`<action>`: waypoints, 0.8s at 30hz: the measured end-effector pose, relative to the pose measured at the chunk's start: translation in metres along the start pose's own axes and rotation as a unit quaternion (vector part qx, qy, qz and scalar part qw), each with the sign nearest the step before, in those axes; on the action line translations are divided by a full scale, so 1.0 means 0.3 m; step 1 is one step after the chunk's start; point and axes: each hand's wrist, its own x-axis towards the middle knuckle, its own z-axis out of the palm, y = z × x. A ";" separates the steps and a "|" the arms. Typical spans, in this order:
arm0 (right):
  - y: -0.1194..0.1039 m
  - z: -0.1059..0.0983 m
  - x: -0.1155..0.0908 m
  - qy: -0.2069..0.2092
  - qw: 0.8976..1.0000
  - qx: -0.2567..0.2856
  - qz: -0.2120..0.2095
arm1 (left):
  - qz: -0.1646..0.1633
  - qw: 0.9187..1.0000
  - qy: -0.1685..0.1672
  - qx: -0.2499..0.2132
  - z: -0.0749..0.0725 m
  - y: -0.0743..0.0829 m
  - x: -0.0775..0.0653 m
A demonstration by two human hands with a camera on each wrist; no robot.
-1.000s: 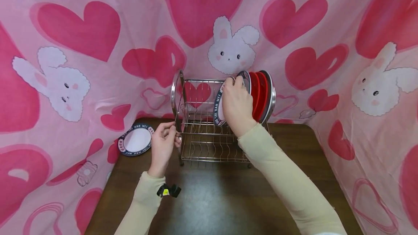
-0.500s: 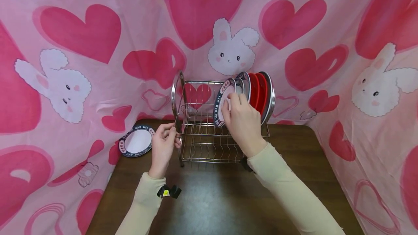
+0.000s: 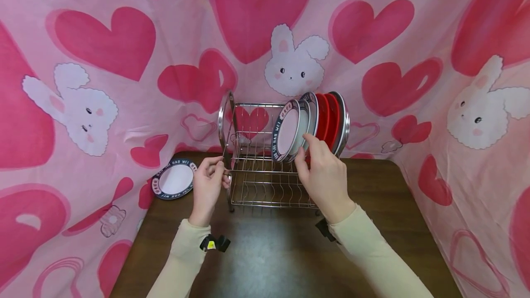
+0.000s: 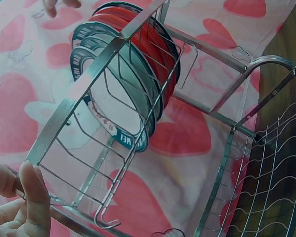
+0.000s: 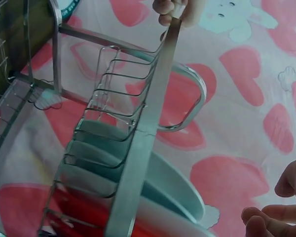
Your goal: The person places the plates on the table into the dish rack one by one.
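Observation:
My left hand pinches the left front corner of a metal dish rack; in the left wrist view its thumb lies against the rail. My right hand holds nothing, its fingers loosely bent in front of the plates. In the right wrist view those fingers are apart from the rack. A white plate with a dark lettered rim leans in the upper tier, leftmost of a row. Behind it stand similar pale plates, red plates and a dark-rimmed one at the right end.
Another dark-rimmed white plate lies on the brown table, left of the rack. The rack's lower tier has wavy wire slots. Pink heart-patterned cloth hangs behind and along both sides.
My right hand has let go of the leftmost plate's top and drawn back, down and to the right. That plate stays in the rack. My left hand keeps its grip on the corner.

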 end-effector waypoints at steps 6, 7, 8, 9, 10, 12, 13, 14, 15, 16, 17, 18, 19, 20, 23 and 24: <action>0.036 -0.007 -0.070 -0.009 1.000 0.003 0.021 | -0.007 1.000 0.002 -0.005 -0.001 -0.007 0.001; 0.044 -0.006 -0.083 -0.009 1.000 0.004 0.023 | -0.008 1.000 0.002 -0.003 -0.002 -0.008 0.001; 0.052 -0.005 -0.096 -0.009 1.000 0.005 0.024 | -0.008 1.000 0.003 -0.002 -0.003 -0.010 0.001; 0.060 -0.004 -0.108 -0.009 1.000 0.006 0.025 | -0.008 1.000 0.003 0.001 -0.003 -0.010 0.001; 0.069 -0.003 -0.120 -0.009 1.000 0.007 0.026 | -0.007 1.000 0.004 0.003 -0.004 -0.010 0.001; 0.086 -0.001 -0.142 -0.008 1.000 0.009 0.028 | -0.006 1.000 0.005 0.010 -0.005 -0.010 0.001; 0.095 -0.001 -0.152 -0.006 1.000 0.010 0.029 | -0.005 1.000 0.005 0.012 -0.006 -0.011 0.001; 0.105 -0.001 -0.162 -0.003 0.999 0.011 0.032 | -0.005 1.000 0.004 0.012 -0.007 -0.012 0.001; 0.115 -0.001 -0.171 0.000 0.999 0.013 0.035 | -0.004 1.000 0.004 0.013 -0.007 -0.014 0.001; 0.125 -0.002 -0.180 0.001 0.999 0.015 0.038 | -0.003 1.000 0.002 0.013 -0.008 -0.015 0.002; 0.136 -0.002 -0.189 0.003 0.999 0.018 0.041 | -0.002 1.000 0.001 0.013 -0.008 -0.016 0.002; 0.147 -0.003 -0.198 0.006 0.999 0.021 0.045 | -0.001 1.000 0.000 0.012 -0.009 -0.017 0.002; 0.158 -0.002 -0.206 0.010 0.999 0.023 0.048 | 0.001 1.000 -0.002 0.012 -0.009 -0.019 0.002; 0.169 -0.003 -0.212 0.014 0.998 0.026 0.052 | 0.003 1.000 -0.004 0.012 -0.008 -0.019 0.003; 0.203 0.000 -0.230 0.025 0.997 0.022 0.064 | 0.007 1.000 -0.006 0.011 -0.007 -0.018 0.003; 0.214 0.002 -0.234 0.030 0.997 0.019 0.067 | 0.008 1.000 -0.006 0.010 -0.007 -0.019 0.003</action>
